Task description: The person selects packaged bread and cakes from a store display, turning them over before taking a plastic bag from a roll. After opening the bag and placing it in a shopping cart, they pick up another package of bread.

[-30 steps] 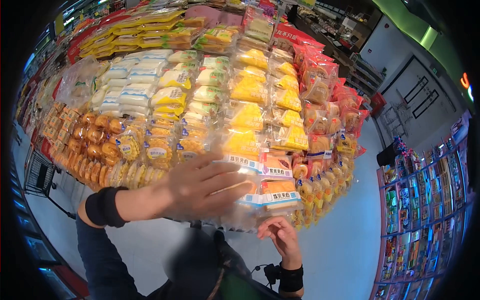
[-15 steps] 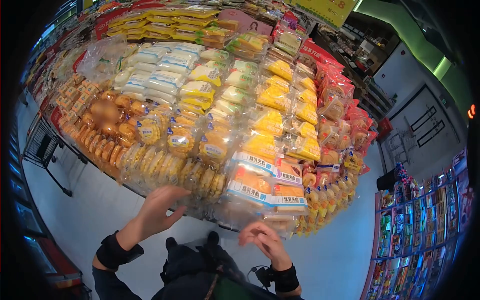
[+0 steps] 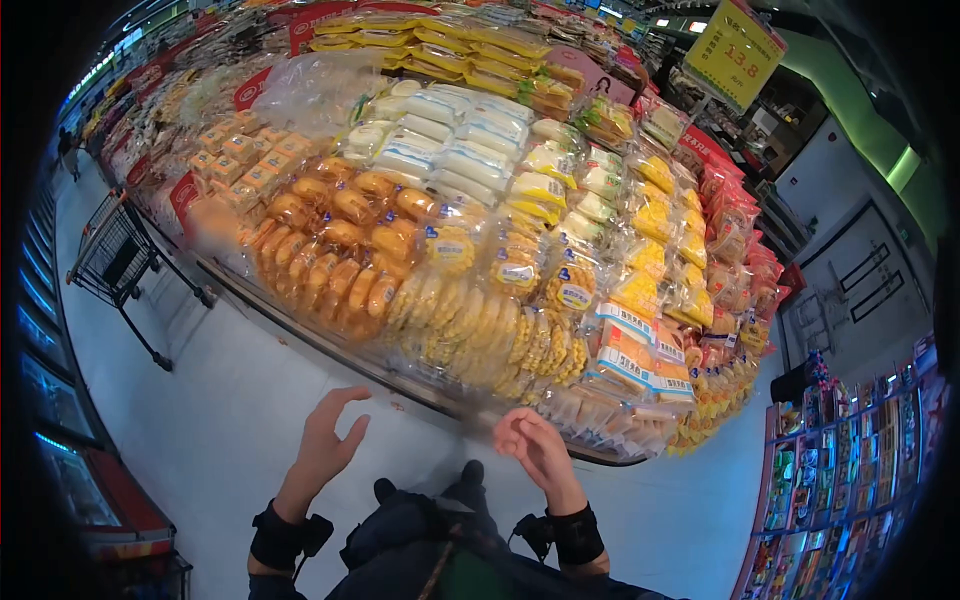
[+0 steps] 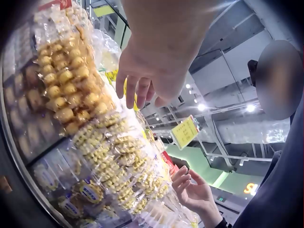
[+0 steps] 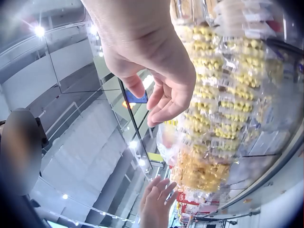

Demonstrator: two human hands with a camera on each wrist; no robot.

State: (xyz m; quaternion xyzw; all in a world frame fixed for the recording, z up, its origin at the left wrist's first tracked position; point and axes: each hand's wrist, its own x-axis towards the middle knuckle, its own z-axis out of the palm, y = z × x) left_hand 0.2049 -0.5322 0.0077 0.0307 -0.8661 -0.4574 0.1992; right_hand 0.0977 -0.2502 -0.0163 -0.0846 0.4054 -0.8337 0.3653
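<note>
For a good approach, both hands are probably needing to come in from above the dark-edged display worktop, spreading the fingers wide and settling them under a pack's firm body, since pinching the thin, slippery film alone could be tearing it or dragging the neighbouring rows out of line. A light, two-sided touch is likely serving best where the packs are standing so close together.

The left hand is hanging with its fingers parted and slightly bent, holding nothing; the right hand is hovering with its fingers loosely curled, also empty. The round, yellow-flecked cakes in clear plastic wrappers are lying at two o'clock from the left fingers and eleven o'clock from the right ones, apart from both. The white-and-blue-labelled sandwich packs are sitting between one and two o'clock from the right fingers
</note>
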